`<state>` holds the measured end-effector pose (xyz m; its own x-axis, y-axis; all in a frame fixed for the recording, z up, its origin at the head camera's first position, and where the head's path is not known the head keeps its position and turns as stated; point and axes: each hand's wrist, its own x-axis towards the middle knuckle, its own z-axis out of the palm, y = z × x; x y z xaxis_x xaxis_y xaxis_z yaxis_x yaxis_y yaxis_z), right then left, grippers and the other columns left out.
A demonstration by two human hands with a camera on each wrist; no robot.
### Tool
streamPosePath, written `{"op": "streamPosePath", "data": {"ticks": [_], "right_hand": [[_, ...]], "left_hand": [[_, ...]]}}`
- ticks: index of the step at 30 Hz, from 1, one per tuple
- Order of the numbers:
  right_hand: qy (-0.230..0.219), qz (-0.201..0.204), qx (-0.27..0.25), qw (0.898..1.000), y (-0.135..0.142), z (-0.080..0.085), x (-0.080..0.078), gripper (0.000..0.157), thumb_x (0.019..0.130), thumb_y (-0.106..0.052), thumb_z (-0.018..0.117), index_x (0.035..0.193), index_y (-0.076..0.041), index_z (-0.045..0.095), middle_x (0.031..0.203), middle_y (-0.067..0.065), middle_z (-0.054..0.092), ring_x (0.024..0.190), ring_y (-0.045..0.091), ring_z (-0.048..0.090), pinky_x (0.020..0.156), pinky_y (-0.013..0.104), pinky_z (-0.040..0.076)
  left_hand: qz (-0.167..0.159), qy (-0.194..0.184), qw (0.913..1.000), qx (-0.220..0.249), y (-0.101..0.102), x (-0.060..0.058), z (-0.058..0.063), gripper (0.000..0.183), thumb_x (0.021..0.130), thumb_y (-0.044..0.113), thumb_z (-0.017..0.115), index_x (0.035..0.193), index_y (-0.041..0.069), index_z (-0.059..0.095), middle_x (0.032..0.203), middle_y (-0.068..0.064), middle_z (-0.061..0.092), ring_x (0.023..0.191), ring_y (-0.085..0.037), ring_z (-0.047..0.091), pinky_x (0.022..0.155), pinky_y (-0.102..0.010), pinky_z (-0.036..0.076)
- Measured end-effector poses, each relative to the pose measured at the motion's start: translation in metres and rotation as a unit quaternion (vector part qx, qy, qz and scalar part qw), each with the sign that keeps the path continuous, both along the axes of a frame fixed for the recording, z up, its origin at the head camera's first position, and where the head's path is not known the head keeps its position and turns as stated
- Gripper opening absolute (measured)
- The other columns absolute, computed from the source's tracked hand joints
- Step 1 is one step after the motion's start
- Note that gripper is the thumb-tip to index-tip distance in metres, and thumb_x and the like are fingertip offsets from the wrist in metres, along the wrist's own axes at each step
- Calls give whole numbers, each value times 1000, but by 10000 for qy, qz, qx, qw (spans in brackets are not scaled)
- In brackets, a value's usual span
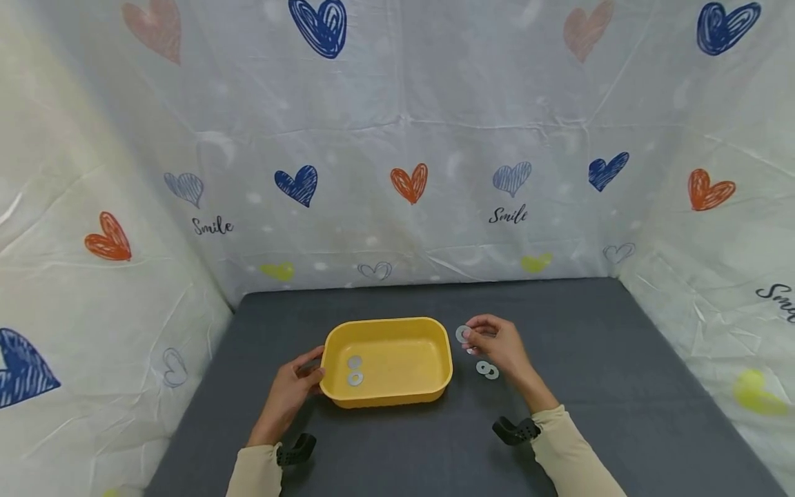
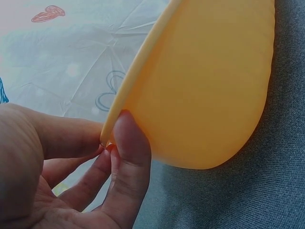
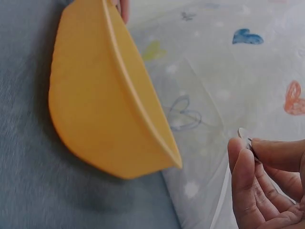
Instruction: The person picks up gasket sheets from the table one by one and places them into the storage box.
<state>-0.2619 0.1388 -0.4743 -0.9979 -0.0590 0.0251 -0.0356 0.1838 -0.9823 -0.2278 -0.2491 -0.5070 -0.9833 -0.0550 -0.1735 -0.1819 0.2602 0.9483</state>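
In the head view, a yellow plastic tub [image 1: 404, 366] stands on the dark table, with two flat metal washers [image 1: 355, 378] lying in its left part. My left hand [image 1: 288, 390] pinches the tub's left rim between thumb and fingers; the left wrist view shows the thumb on the outer wall [image 2: 209, 95]. Just right of the tub, my right hand [image 1: 503, 345] pinches a washer [image 1: 462, 334] between thumb and fingertips. The right wrist view shows this washer [image 3: 244, 135] nearly edge-on. Below that hand, two more washers [image 1: 491, 373] overlap on the table, and another is partly hidden by the fingers.
Dark grey cloth [image 1: 559, 324] covers the table. A white curtain [image 1: 459, 90] printed with hearts and "Smile" hangs behind it and along both sides. Black bands with camera mounts [image 1: 515, 431] sit at both wrists, near the tabletop.
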Motion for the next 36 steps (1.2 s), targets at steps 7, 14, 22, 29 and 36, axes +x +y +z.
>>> {"op": "streamPosePath", "data": {"ticks": [7, 14, 22, 29, 36], "right_hand": [[-47, 321, -228, 9992, -19, 11, -1, 24, 92, -10, 68, 113, 2, 65, 97, 16, 67, 86, 28, 73, 71, 35, 60], [41, 565, -489, 9972, -37, 6, 0, 25, 92, -7, 68, 114, 5, 64, 97, 17, 67, 81, 23, 74, 69, 35, 60], [-96, 654, -568, 9962, -59, 13, 3, 22, 91, -2, 67, 112, 5, 65, 96, 19, 69, 80, 27, 74, 70, 40, 60], [44, 916, -489, 9946, -77, 35, 20, 21, 91, 0, 65, 109, 10, 64, 97, 27, 67, 82, 31, 74, 71, 40, 60], [-72, 912, -454, 9948, -90, 15, 3, 20, 89, 0, 69, 108, 6, 67, 96, 24, 69, 80, 31, 74, 73, 46, 60]], "left_hand": [[-19, -9, 10000, 29, -1, -4, 0, 53, 100, 10, 56, 150, 15, 42, 147, -16, 49, 109, -29, 65, 75, -31, 58], [22, -66, 10000, 14, -1, 0, -2, 53, 100, 9, 56, 151, 14, 42, 146, -18, 50, 106, -27, 65, 75, -33, 58], [3, -78, 10000, 29, -2, 0, -4, 53, 100, 10, 56, 150, 16, 42, 147, -15, 49, 108, -28, 65, 75, -31, 58], [8, -111, 9999, 6, -4, 2, -2, 53, 100, 10, 56, 151, 15, 41, 147, -16, 48, 109, -29, 64, 76, -32, 58], [-4, -73, 9999, 134, -2, 1, -1, 53, 100, 9, 56, 150, 15, 42, 148, -15, 48, 108, -30, 64, 77, -33, 58]]}}
